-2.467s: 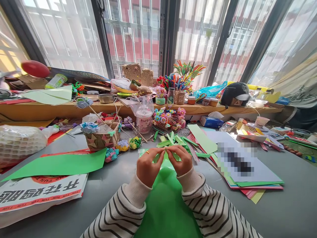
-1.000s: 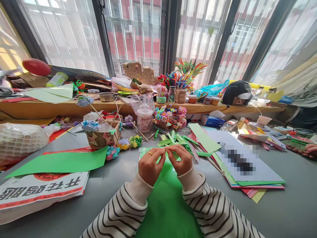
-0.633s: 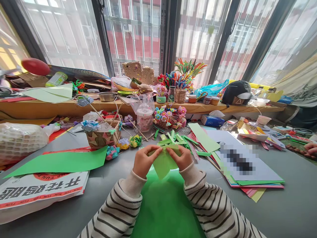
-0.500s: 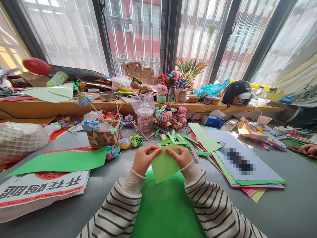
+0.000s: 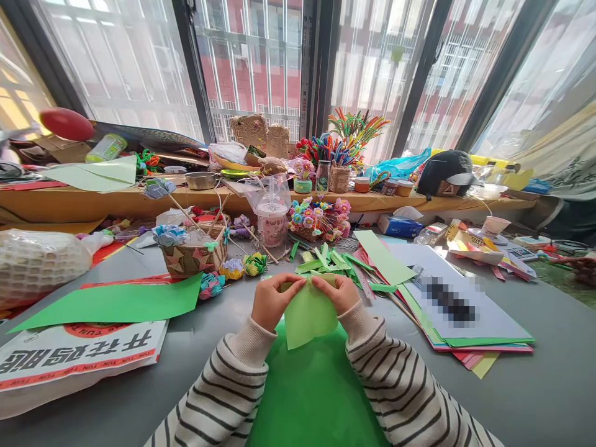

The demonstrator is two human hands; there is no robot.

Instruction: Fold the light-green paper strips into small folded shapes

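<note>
A light green sheet of paper (image 5: 311, 318) hangs between my two hands, pinched along its upper edge. My left hand (image 5: 274, 302) grips it with thumb and fingertips near the middle of that edge. From the other side, my right hand (image 5: 342, 293) holds it the same way, the thumbs close together. The fingers behind the paper are partly hidden. Below it lies a glossy green surface (image 5: 314, 391) between my forearms. Just beyond my hands is a heap of green paper strips (image 5: 333, 261).
To the left, a green sheet (image 5: 116, 304) lies over a printed bag (image 5: 84, 360). Paper flowers surround a small basket (image 5: 190, 257). A lidded cup (image 5: 273, 223) stands ahead. On the right is a paper stack (image 5: 503, 323); a hand (image 5: 585, 268) shows at the far edge.
My thumbs have come closer together, and the paper now bends, its lower edge slightly lower. The other person's hand at the far right has shifted.
</note>
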